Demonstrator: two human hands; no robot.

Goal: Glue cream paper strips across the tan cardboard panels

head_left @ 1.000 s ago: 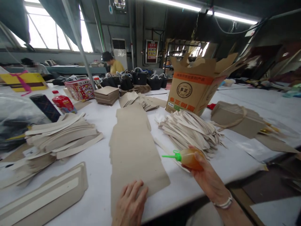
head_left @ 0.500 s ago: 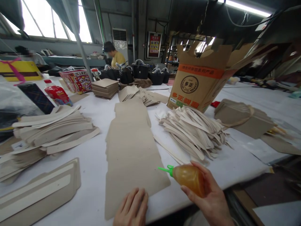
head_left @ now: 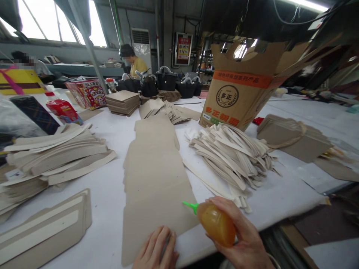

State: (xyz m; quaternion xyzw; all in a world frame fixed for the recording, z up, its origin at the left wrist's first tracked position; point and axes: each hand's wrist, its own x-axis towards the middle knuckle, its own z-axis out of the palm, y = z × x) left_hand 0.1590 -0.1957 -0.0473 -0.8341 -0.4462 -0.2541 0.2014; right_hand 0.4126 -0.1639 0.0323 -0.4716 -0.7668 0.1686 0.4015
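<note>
In my right hand (head_left: 241, 235) is a squeeze bottle (head_left: 215, 223) of amber liquid, tilted so that its green nozzle points left. The nozzle tip hangs over the right edge of a long row of overlapping grey-beige card pieces (head_left: 157, 179). My left hand (head_left: 157, 248) lies on the near end of these pieces, its fingers stretched out and close together. Right of the row sits a heap of pale curved strips (head_left: 230, 153). More long strips (head_left: 61, 153) are stacked to the left, above a card panel with two pale strips on it (head_left: 47, 231).
A tall open carton (head_left: 235, 97) stands behind the strip heap. Stacked grey panels (head_left: 294, 138) lie to its right. Farther back are a card stack (head_left: 123, 102), black bags (head_left: 166, 80) and a red bottle (head_left: 63, 108). A person in yellow (head_left: 137, 65) is beyond the table.
My right hand has shifted left with the bottle and turned it, bringing the nozzle farther over the card pieces. My left hand stays on the near end. The view has moved slightly.
</note>
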